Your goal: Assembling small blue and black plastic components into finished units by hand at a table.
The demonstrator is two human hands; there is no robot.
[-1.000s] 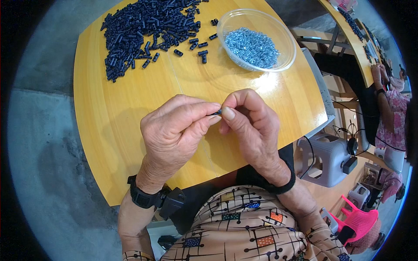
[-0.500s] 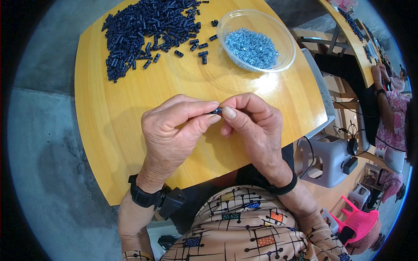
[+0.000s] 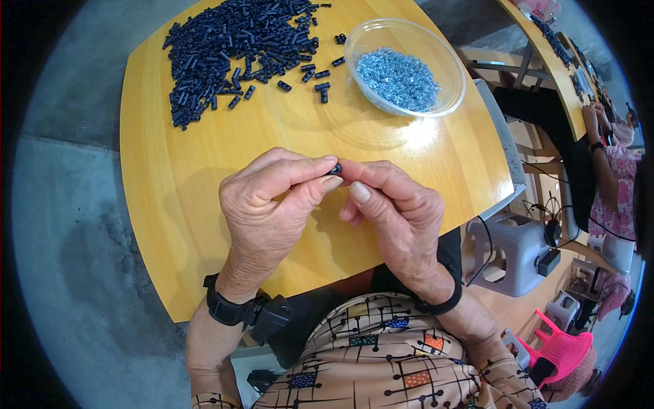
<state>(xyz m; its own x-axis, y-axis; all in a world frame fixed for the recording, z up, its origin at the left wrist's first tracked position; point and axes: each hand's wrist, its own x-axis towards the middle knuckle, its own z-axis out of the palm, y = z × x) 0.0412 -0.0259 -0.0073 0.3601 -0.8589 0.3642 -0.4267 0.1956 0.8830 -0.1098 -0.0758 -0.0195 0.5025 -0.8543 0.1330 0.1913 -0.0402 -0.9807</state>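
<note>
Between the thumb and forefinger of my left hand [image 3: 269, 198] is a small black tubular plastic piece [image 3: 334, 170], its end facing right. A pale spot shows at that end, too small to make out. My right hand [image 3: 402, 211] is close beside it. Its forefinger reaches out to the end of the piece and seems to touch it. The right thumb sits back from the fingertip, and the other fingers curl underneath. I see nothing held in the right hand.
A large pile of black tubular pieces [image 3: 231, 51] covers the far left of the yellow wooden table [image 3: 204, 177]. Several loose ones lie beside a clear plastic bowl [image 3: 455, 102] of small silvery metal parts [image 3: 398, 78]. At right are a grey stool [image 3: 507, 252], cables, and another person's arm [image 3: 603, 160].
My right thumb has drawn back and down from the black piece, while the right forefinger has straightened against its end. The left hand keeps its pinch. The view has shifted slightly.
</note>
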